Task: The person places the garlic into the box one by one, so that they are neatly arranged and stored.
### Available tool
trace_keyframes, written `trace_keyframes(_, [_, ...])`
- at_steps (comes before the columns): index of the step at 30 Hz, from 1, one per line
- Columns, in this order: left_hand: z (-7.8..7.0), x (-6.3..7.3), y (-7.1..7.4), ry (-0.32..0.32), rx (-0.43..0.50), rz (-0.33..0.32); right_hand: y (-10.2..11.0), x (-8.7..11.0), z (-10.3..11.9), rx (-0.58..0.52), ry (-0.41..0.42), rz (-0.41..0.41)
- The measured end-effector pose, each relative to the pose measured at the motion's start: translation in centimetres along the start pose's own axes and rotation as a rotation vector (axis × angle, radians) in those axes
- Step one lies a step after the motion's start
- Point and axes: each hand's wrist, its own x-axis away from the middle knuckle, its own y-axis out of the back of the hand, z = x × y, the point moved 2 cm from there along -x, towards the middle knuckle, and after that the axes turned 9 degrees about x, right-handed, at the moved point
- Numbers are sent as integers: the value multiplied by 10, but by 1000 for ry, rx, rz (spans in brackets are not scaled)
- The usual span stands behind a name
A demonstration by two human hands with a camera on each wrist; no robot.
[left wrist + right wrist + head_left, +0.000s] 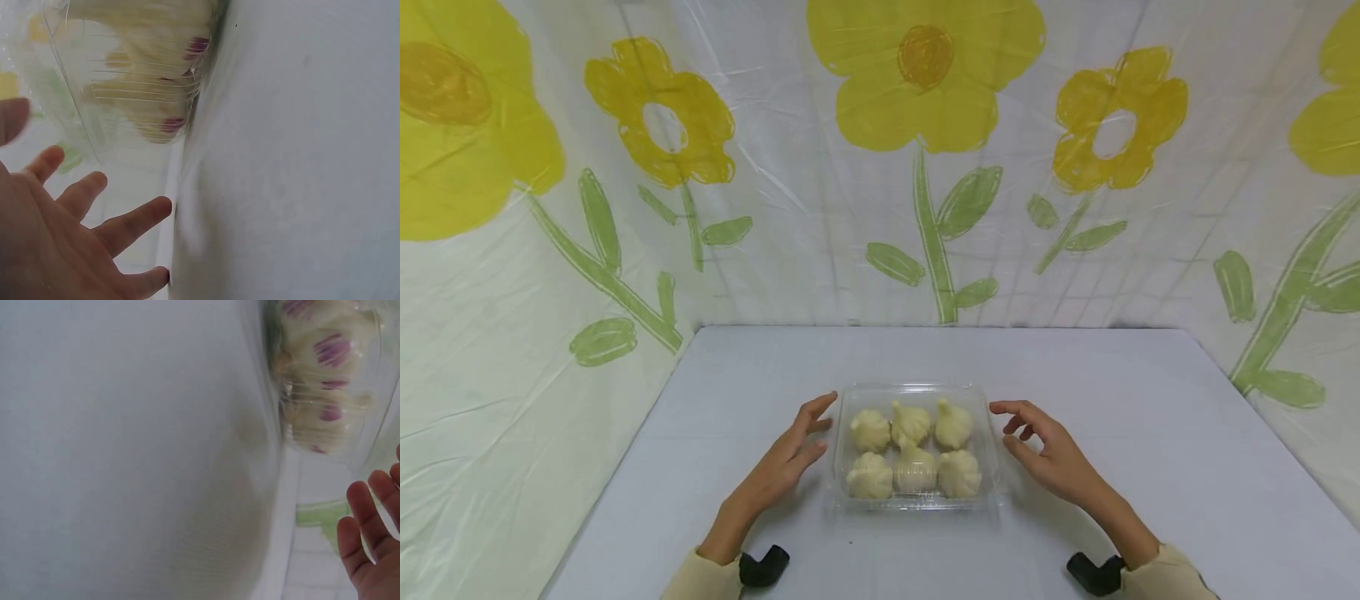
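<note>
A clear plastic box [917, 504] with its lid down stands on the white table, holding several pale garlic bulbs [953, 427] in two rows. In the wrist views, purple marks show on the garlic bulbs [331, 353] through the clear wall. My left hand [786, 454] is at the box's left side, fingers spread and apart from it. On the opposite side my right hand [1051, 454] has its fingers loosely bent, holding nothing. The left wrist view shows the left hand [81, 231] beside the box; the right wrist view catches fingers of the right hand [375, 537].
The white table [917, 354] reaches back to a hanging sheet [790, 250] printed with yellow flowers, which also runs along both sides. A black wrist piece [764, 567] sits by the left sleeve, and another black piece [1095, 575] by the right.
</note>
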Motion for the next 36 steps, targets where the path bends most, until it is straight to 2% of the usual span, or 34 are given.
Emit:
trace_keyframes(8, [-2,1,1,-2,-55,-13,-3,9,3,7,-100,91])
trace_keyframes(17, [-5,-2,1,74,-61,8,-7,7,-2,34,-20,128])
trace_keyframes(25, [-7,-8,-2,134,-124,19,-10,-3,-3,55,-73,164])
trace_keyframes(31, [-7,-11,-1,140,-117,10,-13,-8,-9,9,-98,195])
trace_keyframes(36, [-8,-10,-3,204,-82,6,-14,-7,-12,-89,-100,262])
